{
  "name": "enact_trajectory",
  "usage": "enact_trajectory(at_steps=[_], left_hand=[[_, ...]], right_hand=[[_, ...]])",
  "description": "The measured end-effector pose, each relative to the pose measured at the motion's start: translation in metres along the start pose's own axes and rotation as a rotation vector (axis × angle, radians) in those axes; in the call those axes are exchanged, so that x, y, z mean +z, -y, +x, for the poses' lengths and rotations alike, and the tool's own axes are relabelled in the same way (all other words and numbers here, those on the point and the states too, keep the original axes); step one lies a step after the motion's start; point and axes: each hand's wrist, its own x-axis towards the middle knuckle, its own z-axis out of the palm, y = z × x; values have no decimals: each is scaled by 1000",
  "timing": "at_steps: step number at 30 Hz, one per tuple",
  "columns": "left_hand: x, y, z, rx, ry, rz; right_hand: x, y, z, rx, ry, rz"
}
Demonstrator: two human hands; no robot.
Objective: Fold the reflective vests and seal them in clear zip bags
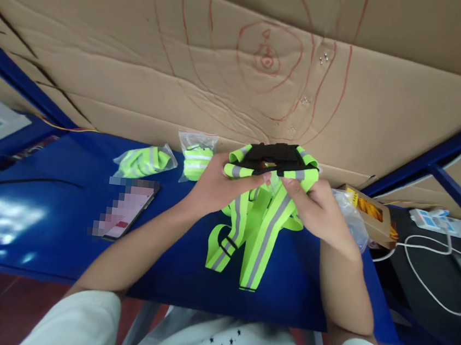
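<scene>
Pinch grip on belt (pixel 265 242), left hand (pixel 216 186) and right hand (pixel 318 208) either side of black part (pixel 272 154); keep belt flat, tension even, twists out.

Lane: in front of the reflective harness (pixel 261 247), between left forearm (pixel 149 235) and right forearm (pixel 344 283), a hand could pass over the blue tabletop (pixel 179 271).
Cardboard panel (pixel 142 75): bars the way behind the harness.
Left-side obstacles: smartphone (pixel 131 211) and two bagged bundles (pixel 145 162) (pixel 197 163), left of the harness.
Right-side obstacles: plastic bag (pixel 351 215) and cardboard box (pixel 377 226), right of the harness.
</scene>
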Motion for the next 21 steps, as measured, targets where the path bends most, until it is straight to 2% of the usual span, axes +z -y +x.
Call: enact_trajectory(at_steps=[3, 6, 8, 10, 11, 13, 16, 18, 21], left_hand=[[-3, -5, 0, -85, 152, -233], [-10, -8, 2, -172, 345, -442], [-16, -10, 2, -197, 461, -462], [-21, -12, 2, -197, 533, -364], [-22, -13, 2, -183, 524, -289], [-22, -15, 1, -127, 424, -149], [-17, -16, -1, -50, 273, -74], [-13, -16, 0, -33, 256, -59], [-10, -11, 1, -14, 197, -69]], right_hand=[[5, 3, 3, 38, 97, 202], [13, 7, 5, 164, 184, 395], [16, 7, 5, 226, 148, 431], [16, 5, 4, 241, 68, 448], [16, 3, 3, 232, 32, 462], [14, -1, 1, 214, -38, 473], [11, -6, 0, 210, -109, 409], [9, -6, 1, 214, -90, 393], [5, -3, 3, 175, 46, 376]])
